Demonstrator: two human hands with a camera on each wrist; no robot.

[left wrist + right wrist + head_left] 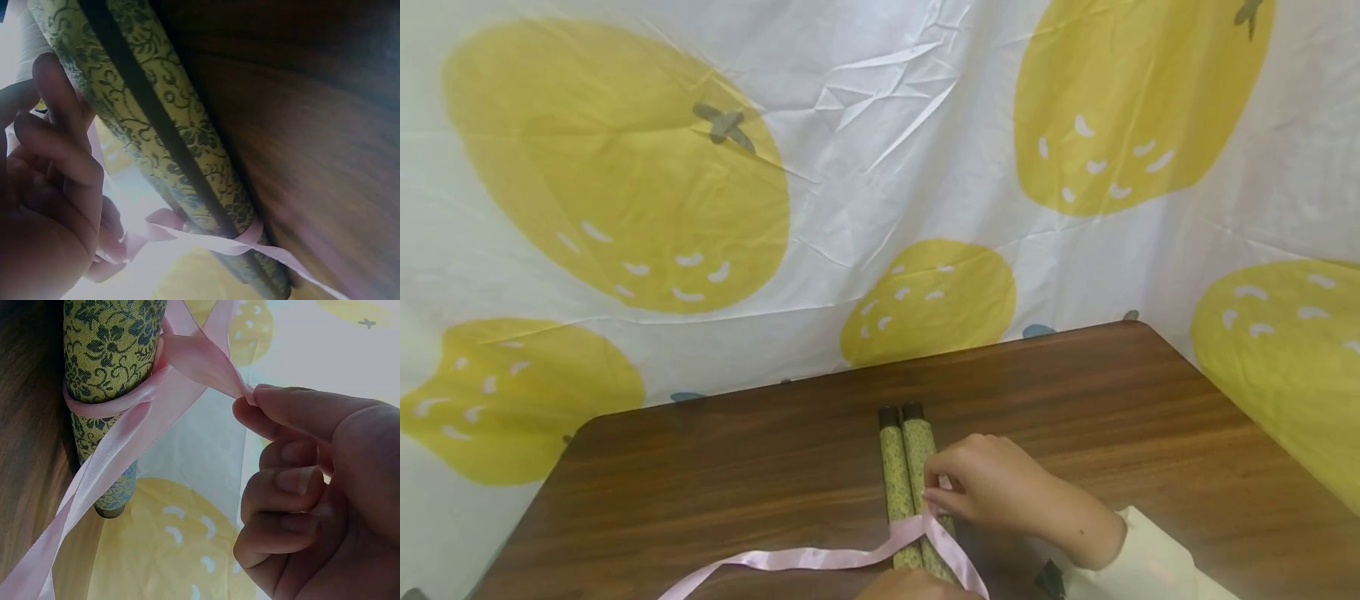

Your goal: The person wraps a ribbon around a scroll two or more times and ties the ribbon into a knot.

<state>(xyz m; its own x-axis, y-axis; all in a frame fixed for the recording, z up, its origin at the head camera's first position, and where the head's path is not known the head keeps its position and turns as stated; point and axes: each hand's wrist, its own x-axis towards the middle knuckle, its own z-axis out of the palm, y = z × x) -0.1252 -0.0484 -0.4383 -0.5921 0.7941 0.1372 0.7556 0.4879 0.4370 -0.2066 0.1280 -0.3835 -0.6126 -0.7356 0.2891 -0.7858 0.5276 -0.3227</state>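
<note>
Two scrolls (895, 467) with yellow-green brocade covers and dark ends lie side by side on the table. In the right wrist view, a pink ribbon (119, 407) wraps around the scrolls (109, 356) and crosses itself at their side. My right hand (1000, 487) pinches one ribbon end between thumb and index fingertip, its other fingers curled. My left hand (917, 585), mostly cut off at the head view's bottom edge, is nearer the scrolls' close end. In the left wrist view, its curled fingers (65, 156) hold another ribbon stretch, though the exact grip is partly hidden.
A loose ribbon tail (790, 559) trails left over the brown wooden table (737, 475). A white cloth with yellow fruit prints (820, 167) hangs behind the table and along its sides. Something small and dark (1051, 578) shows beside the right sleeve (1138, 558).
</note>
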